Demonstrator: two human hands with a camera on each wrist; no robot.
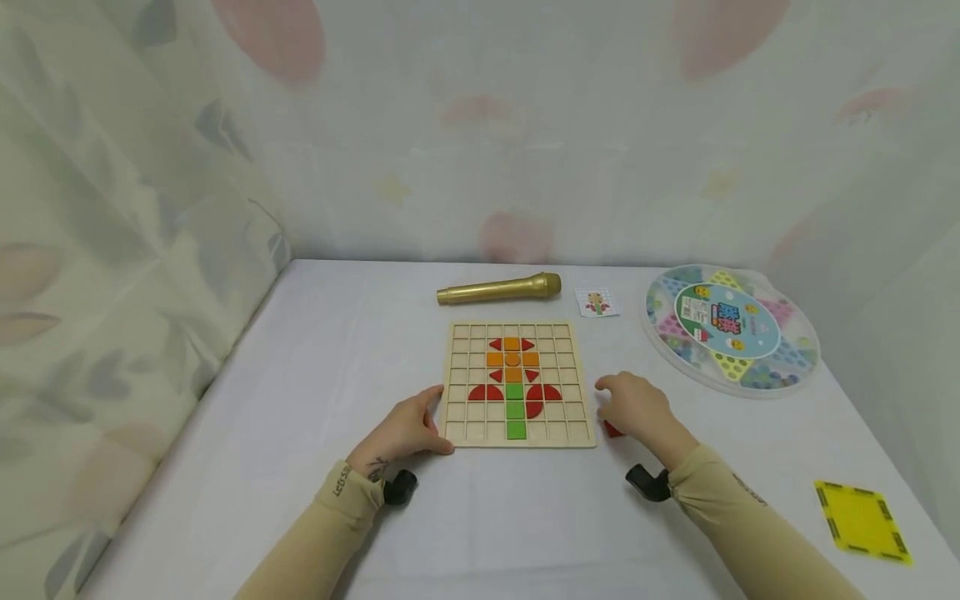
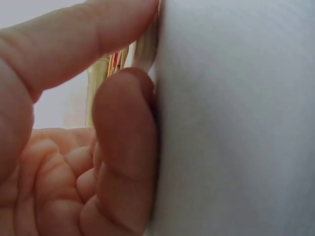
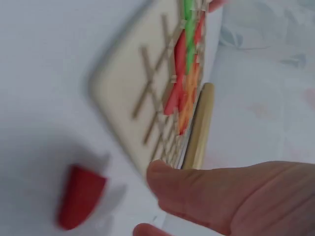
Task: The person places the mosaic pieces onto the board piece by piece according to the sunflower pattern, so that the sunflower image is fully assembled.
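A wooden grid board (image 1: 461, 329) carries a flower-like pattern of orange, red and green pieces. The left hand (image 1: 405, 429) holds the board's near left corner, forefinger at the side edge and thumb at the corner; in the left wrist view its other fingers are curled. Past the board's right edge, the right hand (image 1: 637, 412) hovers low with fingers loosely bent and nothing visible between them. A red quarter-circle piece (image 3: 81, 196) shows close by its fingers, apart from them and from the board; in the head view the same piece (image 1: 613, 429) is partly hidden under the hand.
Behind the board lie a gold toy microphone (image 1: 498, 289) and a small pattern card (image 1: 597, 302). A round clear case with a colourful star board (image 1: 731, 331) is at the back right. A yellow square frame (image 1: 862, 521) lies near the right table edge.
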